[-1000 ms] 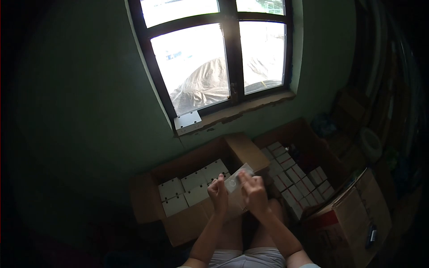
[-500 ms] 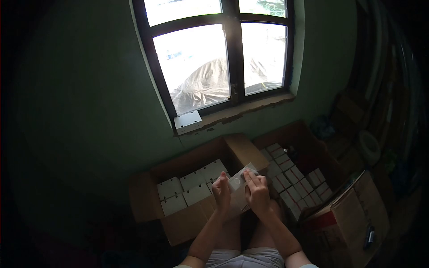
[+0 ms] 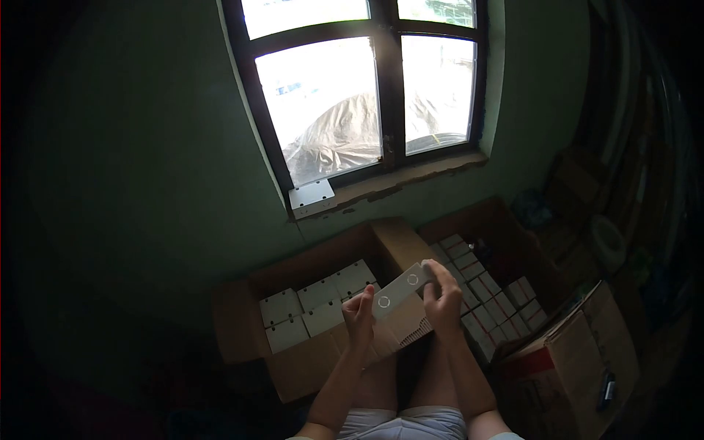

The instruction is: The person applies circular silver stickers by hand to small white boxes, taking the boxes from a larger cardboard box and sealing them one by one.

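A white box (image 3: pixel 400 288) with two ring-shaped marks on its long side is held up over the cartons. My left hand (image 3: pixel 358 317) is closed around its left end, thumb up. At the other end, my right hand (image 3: pixel 443 299) grips the corner with bent fingers and thumb. Below the hands, an open cardboard carton (image 3: pixel 304 370) holds several white boxes (image 3: pixel 317 295) with dark dots on their tops, packed in rows. A similar white box (image 3: pixel 312 194) sits on the windowsill.
Right of my hands, a second carton (image 3: pixel 499 213) holds several small white boxes (image 3: pixel 488 290) with red stripes. Closer on the right stands a cardboard box (image 3: pixel 587 352) with a dark object (image 3: pixel 606 390) on it. A window (image 3: pixel 389 95) is ahead, and cluttered items line the right wall.
My right hand has shifted from lying across the white box to gripping its right end. The box has turned, so its long side with both ring marks now shows.
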`<action>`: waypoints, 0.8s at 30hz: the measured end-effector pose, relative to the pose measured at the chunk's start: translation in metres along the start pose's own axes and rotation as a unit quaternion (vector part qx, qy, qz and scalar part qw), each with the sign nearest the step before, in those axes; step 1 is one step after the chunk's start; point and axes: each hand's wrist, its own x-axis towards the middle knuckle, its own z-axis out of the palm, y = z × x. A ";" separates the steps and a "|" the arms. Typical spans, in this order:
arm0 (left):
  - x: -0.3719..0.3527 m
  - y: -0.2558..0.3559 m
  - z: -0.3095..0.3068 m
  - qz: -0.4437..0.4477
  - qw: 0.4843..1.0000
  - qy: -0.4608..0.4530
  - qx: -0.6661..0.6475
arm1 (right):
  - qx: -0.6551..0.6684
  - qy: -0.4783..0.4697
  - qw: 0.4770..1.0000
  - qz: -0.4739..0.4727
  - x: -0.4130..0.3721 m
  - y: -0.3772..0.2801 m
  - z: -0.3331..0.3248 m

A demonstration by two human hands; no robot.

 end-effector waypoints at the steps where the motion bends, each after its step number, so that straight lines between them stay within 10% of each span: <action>1: 0.000 -0.003 -0.002 -0.036 0.998 -0.007 -0.053 | 0.082 -0.020 0.994 0.067 0.003 0.003 -0.003; 14: 0.006 0.000 -0.009 -0.280 0.869 -0.399 -0.088 | 0.081 -0.121 0.989 0.039 0.014 0.000 -0.020; 24: 0.019 -0.007 0.016 -0.089 0.995 0.028 0.047 | -0.032 -0.078 0.994 -0.062 -0.014 -0.017 0.015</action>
